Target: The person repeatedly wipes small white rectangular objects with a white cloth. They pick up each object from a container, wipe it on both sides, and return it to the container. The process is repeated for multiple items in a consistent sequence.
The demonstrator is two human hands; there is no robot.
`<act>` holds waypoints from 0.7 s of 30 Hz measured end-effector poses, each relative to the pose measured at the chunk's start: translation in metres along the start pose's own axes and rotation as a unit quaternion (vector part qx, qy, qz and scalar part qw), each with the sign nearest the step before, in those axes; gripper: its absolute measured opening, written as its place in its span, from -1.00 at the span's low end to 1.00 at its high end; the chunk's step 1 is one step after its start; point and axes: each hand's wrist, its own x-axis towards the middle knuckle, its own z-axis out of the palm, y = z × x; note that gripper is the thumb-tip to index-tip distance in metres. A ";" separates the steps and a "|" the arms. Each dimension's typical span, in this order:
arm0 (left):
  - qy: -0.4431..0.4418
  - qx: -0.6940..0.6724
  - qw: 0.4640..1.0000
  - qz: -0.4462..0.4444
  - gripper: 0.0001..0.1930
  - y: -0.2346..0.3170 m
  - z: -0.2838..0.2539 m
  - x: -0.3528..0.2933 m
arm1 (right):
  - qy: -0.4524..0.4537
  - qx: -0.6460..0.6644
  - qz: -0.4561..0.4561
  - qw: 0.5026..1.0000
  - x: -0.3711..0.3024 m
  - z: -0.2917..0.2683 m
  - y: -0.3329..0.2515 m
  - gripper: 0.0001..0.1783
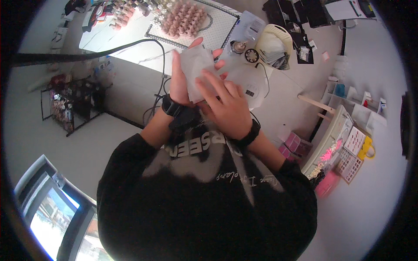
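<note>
In front of my chest, a white, slightly see-through flat packet or folded sheet [197, 71] rests in my left hand [179, 85]. The left thumb lies along one edge and the fingertips come round the far edge. My right hand [230, 106] lies over the near right part of it, fingers stretched and a little apart, with the fingertips touching its surface. The right thumb is mostly hidden. Both wrists wear black bands. Just beyond stands the marble-patterned white table [126, 54], and to the right of my hands is a round white device with a small dark display [257, 85].
Rows of pinkish pieces [185, 19] stand on a dark-edged mat [222, 37]. A cream basket [285, 39] holding a plastic bag is at the table's right. A black cable [152, 41] crosses on the left. A drawer cabinet [324, 141] stands right; a rack [72, 104] stands left.
</note>
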 end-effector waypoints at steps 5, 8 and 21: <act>-0.015 0.031 0.999 0.004 -0.53 0.004 -0.013 0.007 | 0.065 0.040 -0.017 0.997 0.003 0.002 0.013 -0.47; 0.023 0.050 0.998 -0.008 -0.54 0.004 -0.011 0.012 | 0.094 0.068 -0.003 0.993 0.003 0.004 0.024 -0.49; 0.060 -0.019 0.994 -0.090 -0.73 0.000 -0.011 0.026 | 0.150 0.097 0.230 0.957 0.003 -0.003 0.211 -0.42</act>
